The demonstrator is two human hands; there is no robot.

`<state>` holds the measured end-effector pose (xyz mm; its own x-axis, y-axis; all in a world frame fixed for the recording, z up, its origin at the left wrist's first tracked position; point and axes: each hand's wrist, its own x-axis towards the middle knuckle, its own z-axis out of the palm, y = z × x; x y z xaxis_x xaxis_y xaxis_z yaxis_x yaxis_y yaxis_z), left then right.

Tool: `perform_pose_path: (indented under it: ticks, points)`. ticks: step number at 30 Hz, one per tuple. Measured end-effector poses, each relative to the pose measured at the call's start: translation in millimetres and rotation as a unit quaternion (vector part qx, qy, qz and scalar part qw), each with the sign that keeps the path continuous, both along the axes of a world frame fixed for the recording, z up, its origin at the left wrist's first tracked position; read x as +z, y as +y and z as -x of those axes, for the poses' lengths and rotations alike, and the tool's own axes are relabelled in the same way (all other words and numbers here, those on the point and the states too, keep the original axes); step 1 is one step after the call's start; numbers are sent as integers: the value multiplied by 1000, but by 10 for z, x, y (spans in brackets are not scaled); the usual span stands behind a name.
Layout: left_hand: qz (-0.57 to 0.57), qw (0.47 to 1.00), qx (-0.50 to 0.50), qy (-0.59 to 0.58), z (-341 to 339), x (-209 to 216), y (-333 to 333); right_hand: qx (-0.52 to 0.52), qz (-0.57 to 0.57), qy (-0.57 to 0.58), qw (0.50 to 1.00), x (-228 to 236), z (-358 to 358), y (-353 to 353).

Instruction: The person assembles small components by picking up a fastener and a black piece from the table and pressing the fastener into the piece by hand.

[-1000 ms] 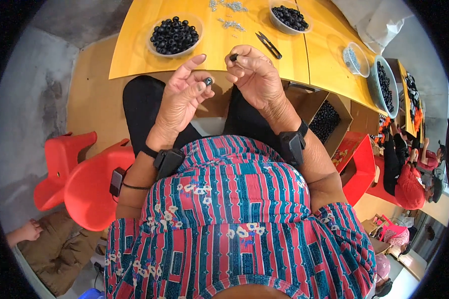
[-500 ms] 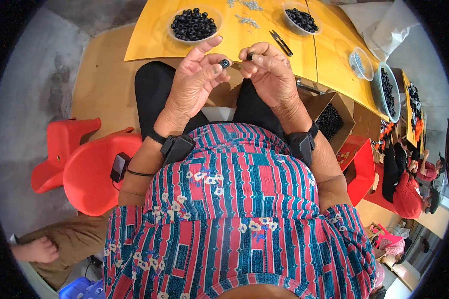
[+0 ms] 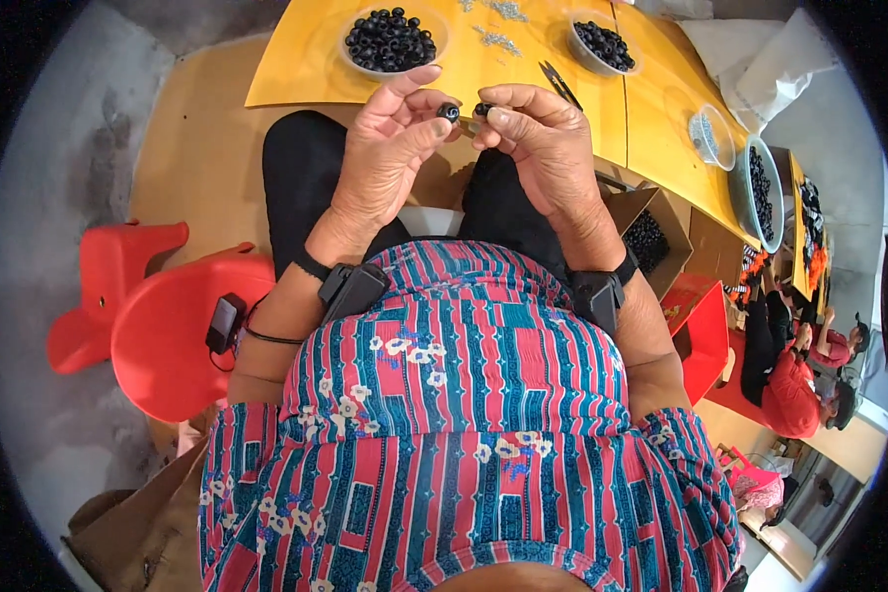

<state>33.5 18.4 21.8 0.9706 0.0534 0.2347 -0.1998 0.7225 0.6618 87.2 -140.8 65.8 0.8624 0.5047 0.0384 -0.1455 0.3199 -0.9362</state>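
Left fingers (image 3: 424,136) pinch a black bead (image 3: 449,112), any lettering unreadably small.

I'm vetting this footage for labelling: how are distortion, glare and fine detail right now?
Head view: yellow table bends along its near edge, picture corners go black; head view: small glint on the dark bead in the left hand; head view: silver pieces too small to tell apart.

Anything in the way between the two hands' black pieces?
Nothing visible: a narrow gap separates the left piece in the left hand from the right piece in the right hand. The snips lie beyond the right hand, outside that gap.
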Motion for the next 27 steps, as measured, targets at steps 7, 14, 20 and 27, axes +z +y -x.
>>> perform_pose_path:
  ticks: [7,14,20,27]
  points:
    - [67,997,12,25,1,-27,-128,-10,-31,14,999,-50,58,33]
    - [77,995,13,57,16,-92,-148,-21,-11,10,1000,-92,96,94]
    - [46,996,32,67,28,-65,-168,-22,0,-25,999,-36,81,107]
    - [62,994,35,82,11,-85,-153,-29,14,-24,999,-33,54,110]
